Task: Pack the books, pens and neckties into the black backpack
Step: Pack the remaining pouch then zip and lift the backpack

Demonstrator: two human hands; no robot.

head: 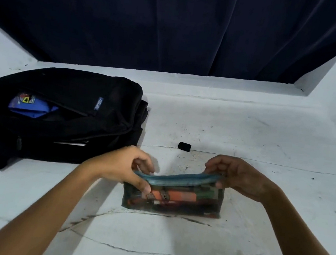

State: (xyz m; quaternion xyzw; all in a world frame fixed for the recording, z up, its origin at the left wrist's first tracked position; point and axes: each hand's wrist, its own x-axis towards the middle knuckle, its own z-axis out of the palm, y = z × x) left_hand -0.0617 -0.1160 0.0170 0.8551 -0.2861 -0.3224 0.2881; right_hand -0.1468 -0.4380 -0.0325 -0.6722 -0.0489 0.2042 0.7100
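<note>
Holding the clear pen pouch (173,193) by its blue zip edge, you've got left hand (126,167) fingers pinching one end & right hand (239,177) fingers pinching the other, pens visible inside just below your fingertips. Black backpack (60,113) lies well off past your left fingers, unzipped w/ something blue (32,104) already in it. Looks partly done: pouch not yet in; books/ties not visible, can't tell if packed.

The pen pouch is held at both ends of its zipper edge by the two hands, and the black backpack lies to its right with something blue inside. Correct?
Not quite. The head view shows the black backpack lying to the left of the pen pouch, not the right. The rest holds: left hand and right hand hold its zipper ends, and something blue shows inside.
</note>
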